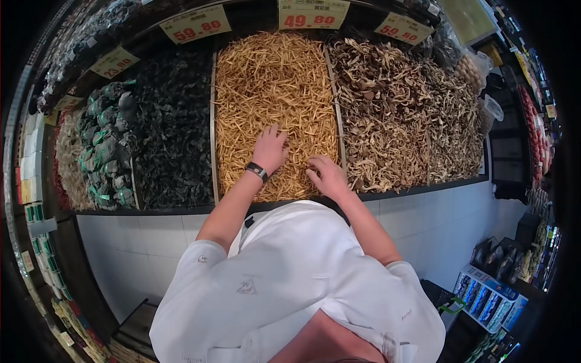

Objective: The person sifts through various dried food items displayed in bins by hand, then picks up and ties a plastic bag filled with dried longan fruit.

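Note:
My left hand [270, 149], with a dark band on its wrist, lies palm down on a bin of dried golden daylily buds [275, 78]. Its fingers are apart against the surface of the buds. To its right and nearer my body, my right hand [328, 176] rests on the same buds close to the bin's right divider [337, 103]. A gap shows between its thumb and bent fingers. I see nothing held in either hand, though the undersides of both are hidden.
Dark dried fungus [172, 133] and green-tied bundles [108, 145] fill bins at left. Brownish dried mushrooms [381, 115] lie at right. Price signs [313, 14] line the back. A dark front ledge [411, 190] runs before my body; a blue display box [487, 299] stands lower right.

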`<state>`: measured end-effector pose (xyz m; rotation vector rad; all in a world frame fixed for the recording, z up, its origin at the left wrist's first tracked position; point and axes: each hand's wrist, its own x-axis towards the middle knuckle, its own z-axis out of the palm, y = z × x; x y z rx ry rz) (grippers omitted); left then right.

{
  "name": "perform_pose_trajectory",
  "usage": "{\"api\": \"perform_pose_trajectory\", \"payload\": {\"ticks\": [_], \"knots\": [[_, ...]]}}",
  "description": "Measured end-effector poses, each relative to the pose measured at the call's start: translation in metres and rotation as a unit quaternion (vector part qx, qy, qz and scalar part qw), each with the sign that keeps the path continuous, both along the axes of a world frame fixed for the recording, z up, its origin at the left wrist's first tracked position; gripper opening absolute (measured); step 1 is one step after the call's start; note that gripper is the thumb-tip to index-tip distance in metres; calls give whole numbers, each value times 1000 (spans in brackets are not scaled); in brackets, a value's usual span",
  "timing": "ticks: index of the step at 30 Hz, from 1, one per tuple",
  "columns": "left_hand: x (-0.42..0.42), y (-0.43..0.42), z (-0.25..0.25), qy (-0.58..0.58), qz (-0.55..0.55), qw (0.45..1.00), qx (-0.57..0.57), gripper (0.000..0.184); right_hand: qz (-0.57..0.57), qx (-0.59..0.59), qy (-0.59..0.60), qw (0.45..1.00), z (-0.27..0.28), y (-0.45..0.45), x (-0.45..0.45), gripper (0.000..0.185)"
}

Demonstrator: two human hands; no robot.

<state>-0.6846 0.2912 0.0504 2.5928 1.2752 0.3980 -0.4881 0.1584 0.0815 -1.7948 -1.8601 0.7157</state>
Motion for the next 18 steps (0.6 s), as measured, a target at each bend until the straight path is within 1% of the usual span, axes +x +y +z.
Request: {"api": "perform_pose_trajectory", "payload": {"ticks": [1,3,4,5,6,7,8,9,10,11,13,14,15,17,18], "knots": [[-5,-1,0,-3,-1,1000,-2,42,-1,-2,-3,1000,3,7,-4,31],[-16,-4,5,-23,9,997,-67,42,-5,39,-13,999,5,22,-8,33],[-20,-7,9,-24,8,997,-68,42,-7,26,-20,999,1,30,-8,39],[-25,-11,14,-25,23,995,-94,43,-9,26,-21,999,1,38,-7,39],[-30,-14,17,-25,38,992,-120,44,-12,29,-36,999,3,47,-8,44],[-35,-18,16,-25,36,992,-120,44,-15,33,-51,998,4,56,-10,49],[-41,-20,13,-40,45,992,-114,43,-18,33,-51,998,3,64,-12,49],[-45,-21,13,-56,52,991,-107,42,-17,40,-73,996,1,75,-14,55],[-48,-22,20,-53,64,987,-140,40,-17,50,-96,994,0,84,-15,61],[-51,-22,20,-55,56,987,-137,40,-25,53,-99,993,-5,92,-17,61],[-55,-20,17,-61,99,990,-82,39,32,40,-163,985,-12,104,-24,65],[-55,-17,17,-55,103,989,-93,39,61,-30,-159,985,-10,106,-26,63],[-54,-15,16,-56,97,989,-94,39,55,-31,-160,985,-4,108,-23,63],[-52,-14,13,-54,103,989,-89,41,114,-80,-113,984,1,112,-17,57],[-50,-14,13,-58,98,988,-106,41,81,-25,-109,990,-2,112,-9,46]]}}
